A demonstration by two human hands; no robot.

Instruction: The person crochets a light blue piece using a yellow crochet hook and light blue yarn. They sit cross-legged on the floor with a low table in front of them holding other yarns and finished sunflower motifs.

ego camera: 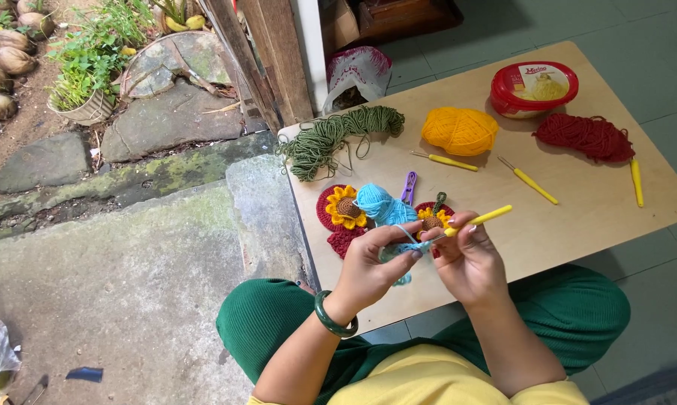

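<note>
Blue crochet piece in both hands

Small light-blue crocheted yarn piece (406,250) sits at frame centre, pinched by the left hand (372,266). The right hand (466,259) grips a yellow-handled crochet hook (477,220) (tip in the stitches). Above, a light-blue yarn ball (383,205) rests on the pale wooden board (578,217).

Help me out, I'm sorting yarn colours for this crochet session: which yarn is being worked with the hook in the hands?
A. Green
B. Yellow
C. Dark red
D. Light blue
D: the right hand holds a yellow crochet hook in a light blue piece pinched by the left hand, strand running to the light blue yarn ball.
</note>
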